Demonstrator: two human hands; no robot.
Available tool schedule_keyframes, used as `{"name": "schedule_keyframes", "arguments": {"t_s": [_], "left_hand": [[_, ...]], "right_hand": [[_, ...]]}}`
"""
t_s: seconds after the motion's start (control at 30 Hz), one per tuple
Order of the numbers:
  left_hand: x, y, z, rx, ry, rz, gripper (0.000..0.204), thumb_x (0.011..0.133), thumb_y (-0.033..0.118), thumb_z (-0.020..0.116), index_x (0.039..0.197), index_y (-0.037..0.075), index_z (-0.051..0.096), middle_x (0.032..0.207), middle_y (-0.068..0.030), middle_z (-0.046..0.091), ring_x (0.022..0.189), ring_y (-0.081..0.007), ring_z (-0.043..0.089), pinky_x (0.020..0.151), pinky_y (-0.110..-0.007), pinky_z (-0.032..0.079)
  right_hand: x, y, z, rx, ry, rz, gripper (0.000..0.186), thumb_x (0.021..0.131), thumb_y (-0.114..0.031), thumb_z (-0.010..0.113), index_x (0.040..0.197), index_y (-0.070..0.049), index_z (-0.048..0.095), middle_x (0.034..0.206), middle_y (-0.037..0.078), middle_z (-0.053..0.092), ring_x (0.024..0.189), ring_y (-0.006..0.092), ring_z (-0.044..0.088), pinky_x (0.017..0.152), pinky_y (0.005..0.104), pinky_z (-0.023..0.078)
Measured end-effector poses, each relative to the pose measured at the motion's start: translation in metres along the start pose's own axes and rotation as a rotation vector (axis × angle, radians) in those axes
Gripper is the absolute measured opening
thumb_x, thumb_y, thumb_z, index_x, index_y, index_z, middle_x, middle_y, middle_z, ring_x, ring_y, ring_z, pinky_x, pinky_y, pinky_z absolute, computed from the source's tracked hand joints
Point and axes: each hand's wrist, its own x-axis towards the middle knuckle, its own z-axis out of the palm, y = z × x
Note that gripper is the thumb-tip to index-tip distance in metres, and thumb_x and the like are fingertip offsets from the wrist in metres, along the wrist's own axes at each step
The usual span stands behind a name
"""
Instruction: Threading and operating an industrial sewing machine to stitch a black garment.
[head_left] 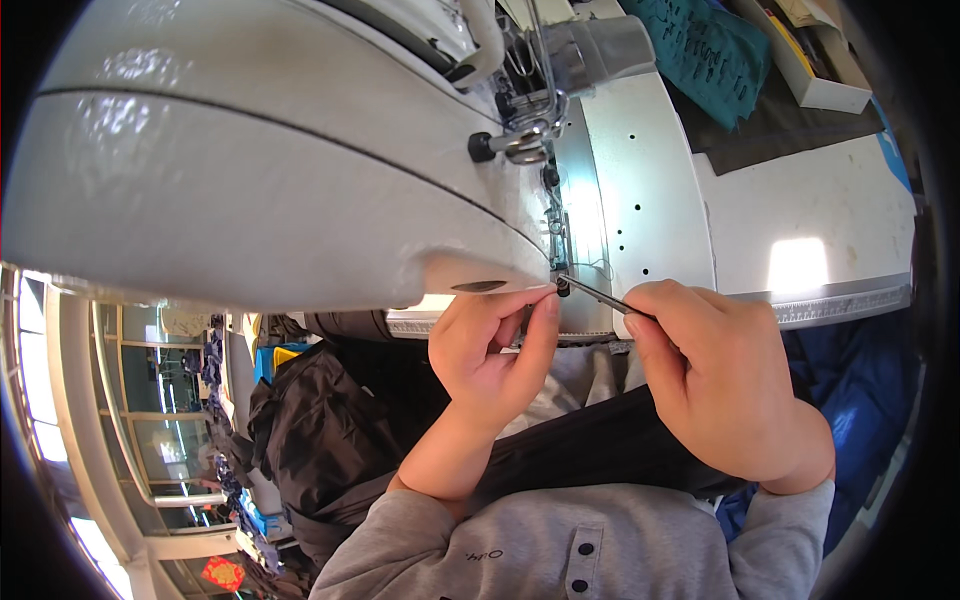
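A large white sewing machine head [270, 200] fills the upper left, its needle area [560, 230] lit by a bright lamp. My right hand [715, 365] grips a slim dark metal tool [600, 295], whose tip reaches the small black part [563, 285] at the low end of the needle area. Close on the other side, my left hand [490, 345] pinches thumb and forefinger together just below the machine head's edge. Whatever lies between those fingertips is too small to make out. A thin thread [597, 265] curves beside the tool's tip.
The white machine bed [640, 170] runs right to a table with a ruler edge [850, 303]. Teal fabric [705, 55] and an open white box [825, 85] sit at the far right. Black fabric [325, 430] lies across my lap; blue fabric [850, 400] hangs at right.
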Motion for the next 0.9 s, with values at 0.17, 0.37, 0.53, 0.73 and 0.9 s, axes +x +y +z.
{"name": "schedule_keyframes", "arguments": {"t_s": [0.17, 0.37, 0.53, 0.73, 0.9], "left_hand": [[-0.002, -0.001, 0.001, -0.052, 0.028, -0.061, 0.014, 0.071, -0.002, 0.071, 0.083, 0.002, 0.065, 0.058, 0.0019, 0.046, 0.047, -0.0047, 0.033, 0.044, -0.021, 0.026], [-0.004, -0.003, 0.001, -0.055, 0.053, -0.041, 0.014, 0.071, -0.003, 0.07, 0.083, 0.002, 0.064, 0.059, 0.0019, 0.049, 0.046, -0.0042, 0.032, 0.044, -0.02, 0.026], [-0.004, -0.005, 0.002, -0.063, 0.052, -0.035, 0.014, 0.07, -0.002, 0.07, 0.083, 0.002, 0.065, 0.057, 0.0023, 0.045, 0.045, -0.0044, 0.031, 0.044, -0.02, 0.025], [-0.005, -0.004, 0.001, -0.025, 0.057, -0.005, 0.016, 0.069, -0.001, 0.071, 0.083, 0.002, 0.064, 0.055, 0.0027, 0.042, 0.046, -0.0046, 0.031, 0.044, -0.021, 0.025], [-0.005, -0.005, -0.003, -0.041, 0.033, -0.057, 0.022, 0.065, 0.006, 0.075, 0.083, 0.002, 0.063, 0.054, 0.0034, 0.039, 0.047, -0.0046, 0.031, 0.045, -0.02, 0.023]], "right_hand": [[-0.003, -0.004, -0.003, -0.037, 0.002, 0.015, 0.008, 0.081, -0.009, 0.059, 0.084, -0.003, 0.055, 0.059, 0.011, 0.055, 0.049, 0.0293, 0.055, 0.043, 0.0386, 0.041], [-0.005, -0.004, -0.002, 0.009, -0.073, 0.036, 0.009, 0.081, -0.01, 0.06, 0.085, -0.003, 0.056, 0.06, 0.011, 0.056, 0.051, 0.031, 0.056, 0.046, 0.0407, 0.042], [-0.002, -0.002, -0.001, 0.043, -0.098, 0.057, 0.009, 0.082, -0.01, 0.059, 0.084, -0.003, 0.056, 0.061, 0.012, 0.056, 0.052, 0.0319, 0.056, 0.047, 0.0408, 0.042], [-0.001, -0.002, -0.001, 0.064, -0.093, 0.045, 0.008, 0.082, -0.01, 0.059, 0.083, -0.003, 0.057, 0.061, 0.013, 0.056, 0.052, 0.0322, 0.056, 0.046, 0.0411, 0.042], [0.004, -0.002, -0.005, 0.063, -0.043, 0.067, 0.005, 0.082, -0.005, 0.058, 0.082, -0.001, 0.057, 0.061, 0.013, 0.055, 0.051, 0.0302, 0.055, 0.046, 0.0376, 0.04]]}}
